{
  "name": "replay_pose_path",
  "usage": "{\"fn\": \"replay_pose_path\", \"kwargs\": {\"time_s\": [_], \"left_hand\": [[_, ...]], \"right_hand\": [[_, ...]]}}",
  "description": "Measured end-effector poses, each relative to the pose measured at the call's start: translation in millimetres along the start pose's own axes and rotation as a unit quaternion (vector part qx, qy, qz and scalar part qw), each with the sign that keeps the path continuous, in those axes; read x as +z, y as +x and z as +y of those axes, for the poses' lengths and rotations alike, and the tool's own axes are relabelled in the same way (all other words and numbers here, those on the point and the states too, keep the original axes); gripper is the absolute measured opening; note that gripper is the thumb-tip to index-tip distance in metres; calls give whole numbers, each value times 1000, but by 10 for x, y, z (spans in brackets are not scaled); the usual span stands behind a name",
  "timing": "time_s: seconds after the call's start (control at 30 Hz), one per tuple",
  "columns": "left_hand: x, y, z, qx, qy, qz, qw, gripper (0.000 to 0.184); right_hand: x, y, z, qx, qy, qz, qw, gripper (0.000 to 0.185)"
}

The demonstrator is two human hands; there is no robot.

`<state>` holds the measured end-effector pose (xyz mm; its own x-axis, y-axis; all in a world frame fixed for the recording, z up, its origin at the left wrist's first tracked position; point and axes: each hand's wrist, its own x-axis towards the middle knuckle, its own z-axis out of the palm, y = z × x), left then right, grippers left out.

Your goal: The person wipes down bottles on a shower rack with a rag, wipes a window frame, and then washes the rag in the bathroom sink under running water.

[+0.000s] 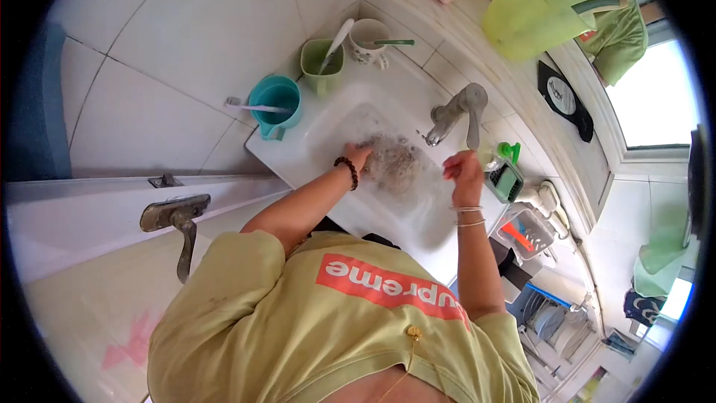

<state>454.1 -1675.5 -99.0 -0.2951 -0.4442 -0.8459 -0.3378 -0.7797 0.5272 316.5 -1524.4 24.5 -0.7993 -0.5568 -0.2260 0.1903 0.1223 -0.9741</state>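
Note:
In the white sink (339,130), a brownish, rippled mass in water (395,168) lies below the faucet (446,125). My left hand (359,157), with a dark bead bracelet at the wrist, reaches into its left edge. The fingers of that hand are hidden by the water, so whether they grip anything does not show. My right hand (466,172) is over the sink's right side, just below the end of the faucet lever (473,130). Its fingers are curled in, and no object shows in them.
Along the back left rim stand a teal cup (270,93) with a toothbrush, a green cup (321,63) and a white mug (368,33). To the right are a green-topped bottle (509,151) and a soap box (507,181). A door handle (179,220) juts out at left.

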Motion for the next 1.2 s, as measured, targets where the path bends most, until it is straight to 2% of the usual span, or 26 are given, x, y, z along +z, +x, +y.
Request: {"fn": "replay_pose_path", "kwargs": {"time_s": [0.03, 0.07, 0.13, 0.17, 0.2, 0.23, 0.27, 0.33, 0.4, 0.47, 0.5, 0.53, 0.57, 0.6, 0.63, 0.67, 0.73, 0.77, 0.8, 0.87, 0.9, 0.97, 1.03, 1.1, 1.13, 1.2], "left_hand": [[-14, -22, 13, 3, -7, -9, 1000, 47], [-41, -35, -3, 5, -13, -17, 1000, 48], [-79, 69, -76, 8, -10, -34, 999, 45], [-95, 112, -100, 14, -9, -53, 998, 41], [-97, 64, -81, 13, -6, -50, 999, 41], [-79, -49, -20, 1, 1, -51, 999, 43], [-62, -162, 42, -10, 7, -51, 999, 44], [-28, -369, 150, -29, 18, -59, 998, 47], [-55, -390, 156, -49, 29, -67, 996, 49], [-94, -316, 166, -121, -116, -229, 959, 53], [-130, -217, 149, -125, -111, -231, 958, 53], [-175, -75, 114, -139, -191, -347, 907, 44], [-173, -1, 82, -151, -270, -456, 835, 40], [-161, 16, 79, -151, -293, -524, 786, 38], [-120, 23, 62, -144, -285, -497, 807, 37], [-81, -9, 65, -133, -274, -459, 834, 36], [20, -78, 41, -93, -212, -316, 920, 34], [94, -95, 17, -67, -175, -256, 948, 34], [140, -109, -7, -46, -142, -205, 967, 34], [214, -150, -59, -18, -90, -147, 985, 34], [239, -176, -87, -15, -73, -133, 988, 35], [239, -251, -153, -15, -37, -151, 988, 35], [233, -319, -172, -12, -7, -165, 986, 35], [224, -406, -167, -38, 71, -273, 959, 43], [246, -447, -158, -41, 69, -274, 958, 43], [338, -508, -143, -46, 152, -324, 933, 49]], "right_hand": [[-28, 0, 217, 51, 25, -34, 998, 31], [-63, 22, 433, 160, -12, -62, 985, 34], [-152, 18, 1008, 243, -92, -97, 961, 39], [-217, 70, 1368, 246, -88, -98, 960, 39], [-294, 135, 1737, 139, -254, -117, 950, 41], [-319, 168, 1930, 26, -410, -131, 902, 42], [-206, 156, 1870, 28, -405, -132, 904, 42], [246, 97, 1552, 115, -454, -127, 874, 40], [533, 43, 1618, -63, -458, -124, 878, 36], [793, -16, 1377, -217, -468, -161, 842, 32], [912, -137, 1138, -200, -414, -157, 874, 31], [1002, -251, 908, -183, -361, -152, 902, 31], [1063, -336, 730, -180, -364, -146, 902, 31], [1114, -417, 580, -194, -367, -189, 890, 30], [1125, -459, 514, -208, -367, -232, 876, 30], [1112, -446, 548, -208, -369, -229, 876, 30], [1109, -397, 702, -278, -414, -169, 850, 30], [1071, -298, 744, -183, -504, -168, 827, 26], [1002, -210, 815, -180, -505, -165, 828, 26], [795, -80, 970, -260, -572, -122, 768, 24], [688, -68, 1006, -252, -575, -117, 770, 24], [487, -58, 1046, -185, -577, -122, 786, 21], [315, -92, 691, -35, -633, -134, 762, 22], [-114, 23, 861, -89, -662, -92, 738, 20], [-226, 71, 731, -40, -704, -96, 702, 18], [-488, 42, 495, -125, -709, -96, 688, 17]]}}
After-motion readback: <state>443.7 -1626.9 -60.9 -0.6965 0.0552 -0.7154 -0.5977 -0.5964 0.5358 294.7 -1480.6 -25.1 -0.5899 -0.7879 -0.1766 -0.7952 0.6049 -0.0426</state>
